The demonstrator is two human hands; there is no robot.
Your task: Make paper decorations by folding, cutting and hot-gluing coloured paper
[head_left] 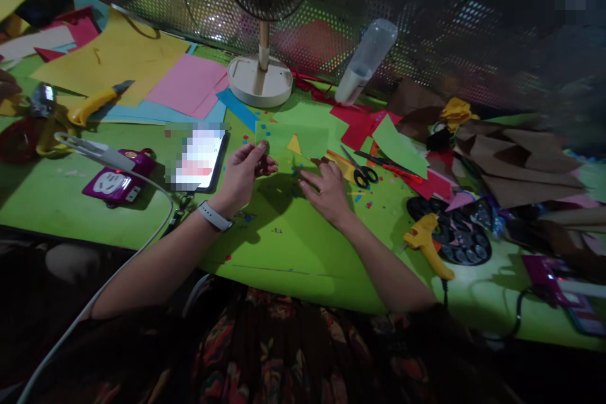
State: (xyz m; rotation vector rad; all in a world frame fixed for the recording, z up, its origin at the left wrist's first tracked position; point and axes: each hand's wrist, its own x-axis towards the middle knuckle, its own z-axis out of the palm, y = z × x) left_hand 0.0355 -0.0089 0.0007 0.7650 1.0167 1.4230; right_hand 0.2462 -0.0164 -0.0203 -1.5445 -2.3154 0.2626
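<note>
My left hand (248, 167), with a pale watch band on its wrist, has its thumb and fingers pinched together at the left corner of a light green paper sheet (293, 137). My right hand (327, 192) is just to the right, fingers bent and apart, low over the table beside a brown piece (318, 162). A small yellow paper triangle (294, 144) lies between the hands. Black-handled scissors (364, 175) rest to the right of my right hand. Tiny red and blue paper bits (265, 134) are scattered around.
A fan (260, 85) stands at the back, with a plastic bottle (362, 69) right of it. A phone (199, 158), a purple power socket (120, 180) and a yellow cutter knife (97, 104) are left. A yellow glue gun (428, 241) lies right, near brown paper (516, 167). A white cable (163, 221) crosses the table edge.
</note>
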